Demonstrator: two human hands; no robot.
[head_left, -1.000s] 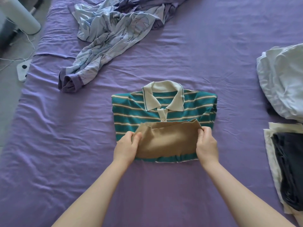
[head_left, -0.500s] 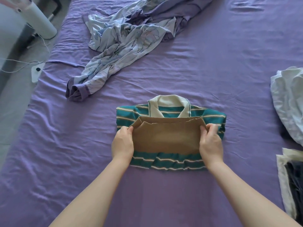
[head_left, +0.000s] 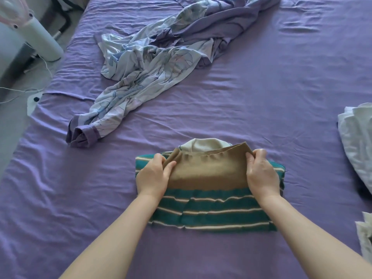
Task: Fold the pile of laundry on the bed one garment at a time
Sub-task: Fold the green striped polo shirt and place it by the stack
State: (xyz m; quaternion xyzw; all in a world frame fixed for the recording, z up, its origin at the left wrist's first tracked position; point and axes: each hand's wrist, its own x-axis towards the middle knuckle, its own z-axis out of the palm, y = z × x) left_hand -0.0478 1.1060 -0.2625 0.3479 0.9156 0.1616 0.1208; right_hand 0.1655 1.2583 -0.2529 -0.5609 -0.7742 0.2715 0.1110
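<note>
A teal polo shirt (head_left: pixel 213 210) with cream stripes and a tan hem band lies folded on the purple bed sheet (head_left: pixel 261 97). Its cream collar (head_left: pixel 201 144) peeks out at the far edge. My left hand (head_left: pixel 154 176) pinches the left corner of the tan band, and my right hand (head_left: pixel 261 174) pinches the right corner. The band is folded up over the shirt's chest and reaches the collar. A crumpled blue and lilac patterned garment (head_left: pixel 153 63) lies unfolded further up the bed.
White fabric (head_left: pixel 358 141) is heaped at the right edge, with another pale piece (head_left: pixel 364 236) below it. Left of the bed are a white fan base (head_left: pixel 40 41), cables and a power strip (head_left: pixel 33 100) on the floor.
Both hands have carried the tan hem band away from me, from the shirt's middle up to the collar, covering the buttons and most of the collar.
</note>
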